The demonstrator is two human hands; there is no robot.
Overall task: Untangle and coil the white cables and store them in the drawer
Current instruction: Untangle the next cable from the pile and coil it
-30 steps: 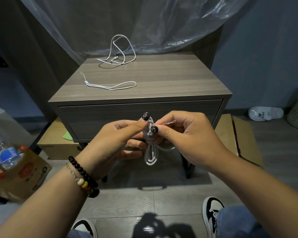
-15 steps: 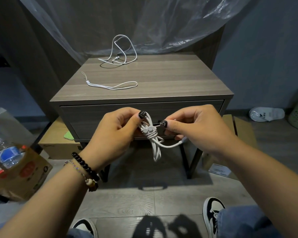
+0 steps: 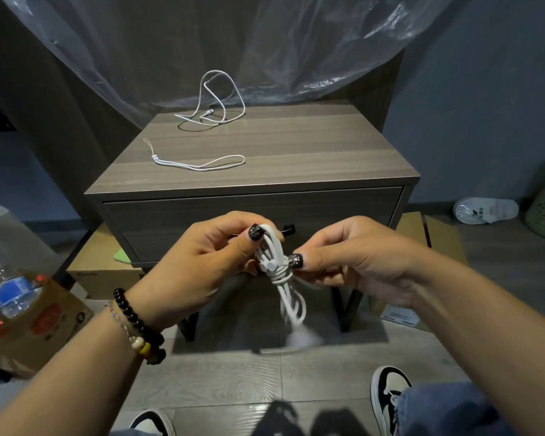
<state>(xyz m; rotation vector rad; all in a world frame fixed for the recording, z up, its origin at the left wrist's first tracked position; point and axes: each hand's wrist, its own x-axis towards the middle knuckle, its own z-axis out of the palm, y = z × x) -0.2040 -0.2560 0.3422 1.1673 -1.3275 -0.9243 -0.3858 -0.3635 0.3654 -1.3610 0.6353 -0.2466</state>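
Head: both hands (left (image 3: 199, 265), right (image 3: 356, 265)) pinch coiled cable (image 3: 276, 262).

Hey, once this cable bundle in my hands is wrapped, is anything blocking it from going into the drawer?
Yes: the drawer itself is shut, its front flush under the nightstand top. Both the left hand and right hand grip the cable bundle, so neither is free.
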